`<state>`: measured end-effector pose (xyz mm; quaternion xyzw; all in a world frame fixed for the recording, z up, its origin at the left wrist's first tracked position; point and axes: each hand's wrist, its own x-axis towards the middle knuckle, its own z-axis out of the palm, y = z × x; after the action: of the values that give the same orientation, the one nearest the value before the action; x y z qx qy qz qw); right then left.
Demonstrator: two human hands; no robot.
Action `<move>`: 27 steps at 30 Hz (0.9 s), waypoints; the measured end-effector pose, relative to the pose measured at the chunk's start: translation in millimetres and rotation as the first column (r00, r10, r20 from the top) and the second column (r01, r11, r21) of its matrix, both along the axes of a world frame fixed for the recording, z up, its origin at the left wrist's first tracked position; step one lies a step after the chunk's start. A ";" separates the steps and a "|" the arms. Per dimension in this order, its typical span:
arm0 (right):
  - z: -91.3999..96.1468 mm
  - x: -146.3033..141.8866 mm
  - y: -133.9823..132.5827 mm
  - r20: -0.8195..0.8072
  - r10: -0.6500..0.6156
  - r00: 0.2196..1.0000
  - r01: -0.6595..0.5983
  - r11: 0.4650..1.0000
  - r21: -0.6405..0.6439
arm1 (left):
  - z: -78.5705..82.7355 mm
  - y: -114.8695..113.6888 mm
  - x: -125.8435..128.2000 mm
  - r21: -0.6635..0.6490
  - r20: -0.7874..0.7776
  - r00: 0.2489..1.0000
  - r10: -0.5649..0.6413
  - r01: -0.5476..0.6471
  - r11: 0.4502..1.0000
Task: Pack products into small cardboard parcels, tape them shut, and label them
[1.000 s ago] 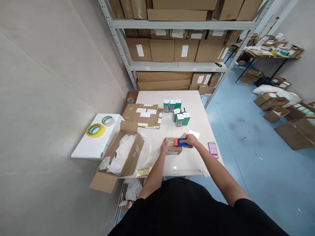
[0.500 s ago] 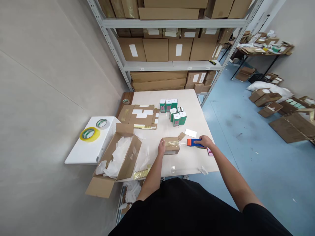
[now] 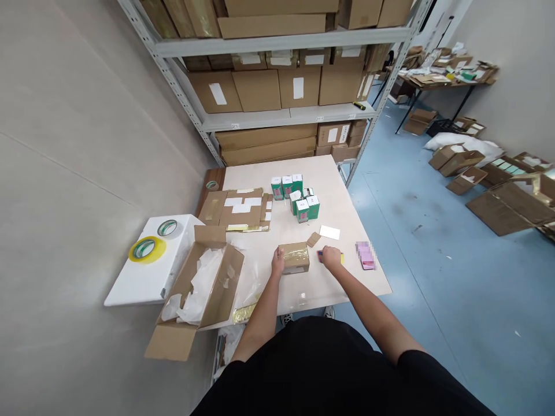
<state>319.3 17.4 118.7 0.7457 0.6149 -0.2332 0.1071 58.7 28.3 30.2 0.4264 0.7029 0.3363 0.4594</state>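
Hands, two, bare: left hand (image 3: 278,262) bracing the left end of a small carton (image 3: 296,269), fingers partly curling, whether gripping or only pressing being unclear; right hand (image 3: 332,258) closing as a fist on a blue tape dispenser (image 3: 319,255), mostly hiding it. Small carton: sitting between the hands, touching the left, standing apart from the right, tape strip (image 3: 295,253) covering its top. Change: right hand is coming back in toward the carton, the stretched strand no longer showing between them, suggesting that this strip is now separate and the top is being held closed. Surroundings: cardboard scrap (image 3: 313,239) and white card (image 3: 329,232) lying just beyond the right hand; phone (image 3: 366,256) lying to its right; green-and-white boxes (image 3: 302,212) standing beyond both hands; open carton (image 3: 232,282) of white paper sitting left of the left hand.
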 end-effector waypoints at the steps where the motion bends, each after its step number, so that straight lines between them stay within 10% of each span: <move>1: -5.2 -0.4 -3.7 -0.002 0.000 1.000 0.000 1.000 -0.007 | 0.3 0.6 -0.7 0.009 0.008 1.000 0.004 -0.004 1.000; 8: -55.3 37.7 -42.4 -0.007 -0.183 0.983 0.183 0.981 0.070 | 0.7 0.6 -0.9 0.037 0.030 0.999 0.017 -0.018 0.999; 13: -79.0 45.6 -49.4 -0.076 -0.321 0.944 0.312 0.944 -0.109 | 3.1 -0.9 0.7 0.025 0.024 0.999 0.028 -0.029 0.999; 21: -46.8 -38.4 -32.6 -0.679 -0.148 0.719 0.287 0.953 0.095 | 3.0 -1.8 2.5 -0.002 0.089 0.990 0.107 -0.107 0.994; 27: -28.5 -67.7 -22.6 -0.757 -0.173 0.630 0.279 0.960 0.013 | 8.1 3.7 0.9 0.015 0.129 0.989 0.075 -0.077 0.997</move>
<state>251.6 -5.3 90.2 0.6596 0.5191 -0.4906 -0.2341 59.6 32.0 38.4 0.3814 0.6840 0.3875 0.4863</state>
